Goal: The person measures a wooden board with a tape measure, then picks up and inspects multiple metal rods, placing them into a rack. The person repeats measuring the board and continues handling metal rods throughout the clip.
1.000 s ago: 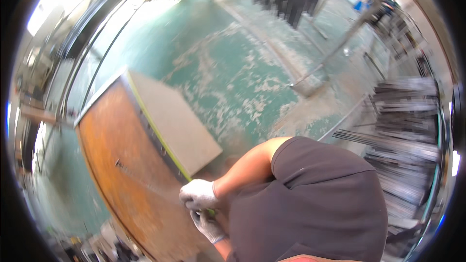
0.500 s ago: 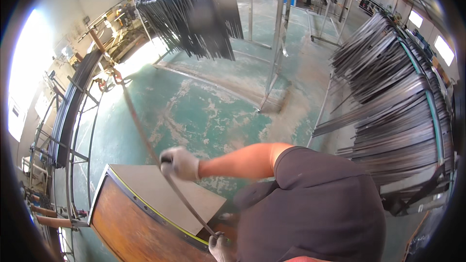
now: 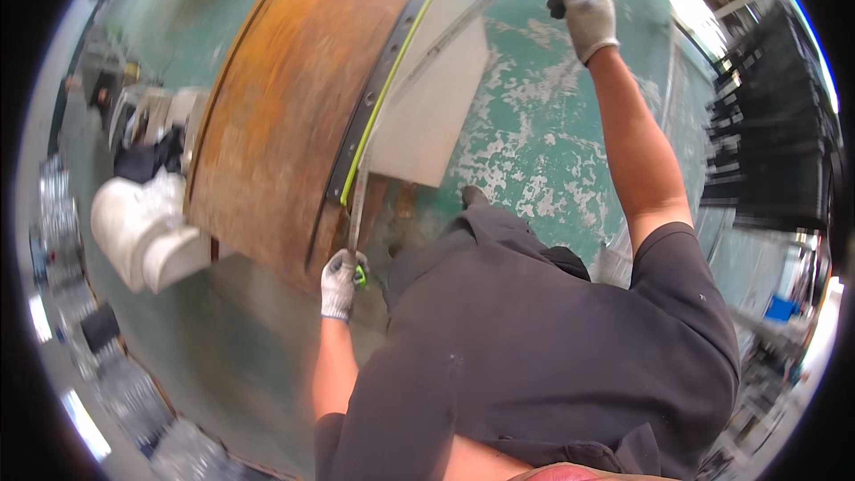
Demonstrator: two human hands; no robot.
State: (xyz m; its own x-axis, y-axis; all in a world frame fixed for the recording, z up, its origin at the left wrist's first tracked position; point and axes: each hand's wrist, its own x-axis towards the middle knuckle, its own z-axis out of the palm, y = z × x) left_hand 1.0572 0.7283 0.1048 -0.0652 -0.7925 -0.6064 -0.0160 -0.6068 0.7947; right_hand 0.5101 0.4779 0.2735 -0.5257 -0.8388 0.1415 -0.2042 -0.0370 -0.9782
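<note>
A long, thin metal strip (image 3: 436, 44) slants across the wooden bench's edge and up past the top of the view. My left hand (image 3: 338, 285), in a pale knitted glove, is closed round its near end below the bench corner. A small bright green piece (image 3: 360, 276) shows beside those fingers; its kind is unclear. My right hand (image 3: 586, 16), in a pale glove with dark fingertips, is raised at the far right of the strip. Its fingers are curled, with a small gap to the strip and nothing visible in them.
The worn wooden bench (image 3: 276, 98) has a dark perforated rail (image 3: 374, 89) with a yellow-green line along it. A pale panel (image 3: 436, 98) slopes beside it. White padded shapes (image 3: 138, 227) lie left of the bench. Dark hanging strips (image 3: 770, 125) stand at the right.
My view has swung round, so the bench now lies ahead. My right hand, earlier on or at the strip's middle, is now raised farther out and apart from it. The left still grips the near end.
</note>
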